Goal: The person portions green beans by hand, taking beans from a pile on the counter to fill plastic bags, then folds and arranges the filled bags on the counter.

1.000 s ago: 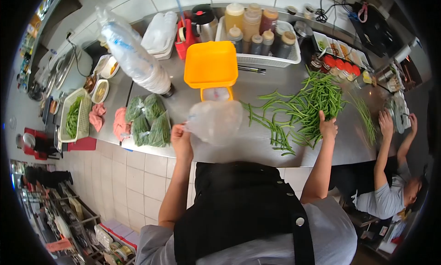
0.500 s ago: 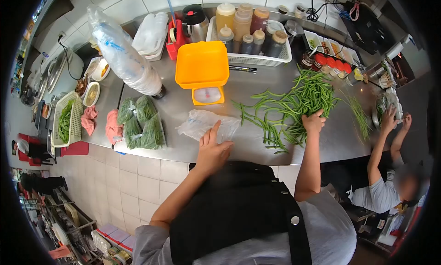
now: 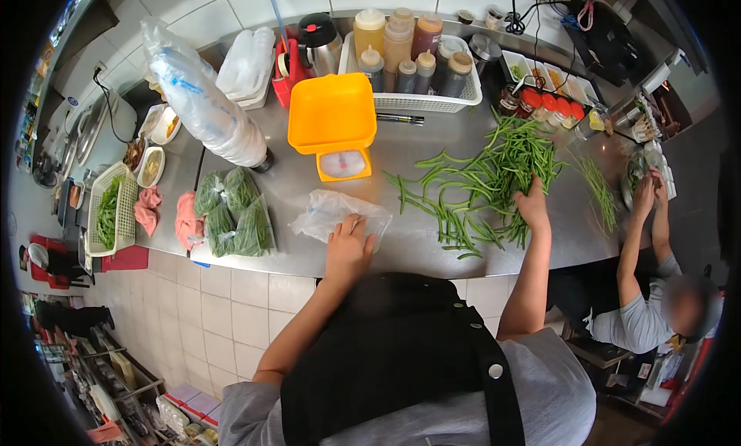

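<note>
A clear plastic bag (image 3: 324, 212) lies crumpled on the steel counter in front of me. My left hand (image 3: 350, 249) is at its near right edge, fingers curled down onto the plastic. Farther right, a loose heap of long green beans (image 3: 521, 156) spreads over the counter, with stray beans trailing left. My right hand (image 3: 532, 206) touches the near side of this heap, its fingers apart and reaching up among the beans; the tips are partly hidden. Just behind the bag stands an orange kitchen scale (image 3: 333, 114) with a square pan.
Bagged greens (image 3: 231, 210) and pink cloths (image 3: 187, 220) lie left, beside a tall plastic-wrapped stack (image 3: 204, 106). A white basket (image 3: 432, 100) of sauce bottles stands behind. Thin green stalks (image 3: 598, 191) lie right, near a co-worker's hands (image 3: 652, 187).
My left hand has come down from above the bag and its fingers have curled onto it. My right hand has shifted slightly, its fingers now pointing up into the beans.
</note>
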Motion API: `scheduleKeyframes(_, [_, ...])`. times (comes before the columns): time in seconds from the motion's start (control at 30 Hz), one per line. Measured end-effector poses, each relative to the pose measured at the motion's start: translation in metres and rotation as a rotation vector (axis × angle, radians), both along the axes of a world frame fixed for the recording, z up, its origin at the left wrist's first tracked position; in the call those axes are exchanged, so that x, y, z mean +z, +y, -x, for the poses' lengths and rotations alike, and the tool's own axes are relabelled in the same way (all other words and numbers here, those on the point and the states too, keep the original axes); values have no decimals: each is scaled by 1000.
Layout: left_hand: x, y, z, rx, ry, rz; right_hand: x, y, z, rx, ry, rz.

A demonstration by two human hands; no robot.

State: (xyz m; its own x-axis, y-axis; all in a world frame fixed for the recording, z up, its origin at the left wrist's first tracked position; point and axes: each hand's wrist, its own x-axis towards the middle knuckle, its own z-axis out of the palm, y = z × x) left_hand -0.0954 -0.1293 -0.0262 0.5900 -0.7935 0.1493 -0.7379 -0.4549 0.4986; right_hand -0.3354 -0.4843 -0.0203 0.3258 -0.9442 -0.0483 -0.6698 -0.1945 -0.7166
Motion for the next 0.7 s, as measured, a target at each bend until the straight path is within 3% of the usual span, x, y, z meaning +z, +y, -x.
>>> scheduleKeyframes(0.07, [-3, 0, 1, -7, -15, 18, 14, 16, -16, 75, 39, 41])
scheduleKeyframes(0.2, [3, 0, 2, -6, -49, 56, -23, 48, -51, 161, 128, 223])
scheduleKeyframes(0.33, [6, 3, 3, 26, -47, 79, -22, 86, -75, 307, 215, 170])
scheduleKeyframes(0.43, [5, 7, 4, 37, -59, 113, 18, 96, -84, 374, 595, 81])
scheduleKeyframes(0.47, [7, 7, 4, 39, -58, 118, 24, 93, -89, 374, 596, 78])
scheduleKeyframes(0.53, [7, 5, 3, 34, -62, 129, 33, 78, -102, 476, 427, 320])
scheduleKeyframes(0.7, [7, 0, 1, 16, -110, 131, -8, 33, -165, 683, 230, 296])
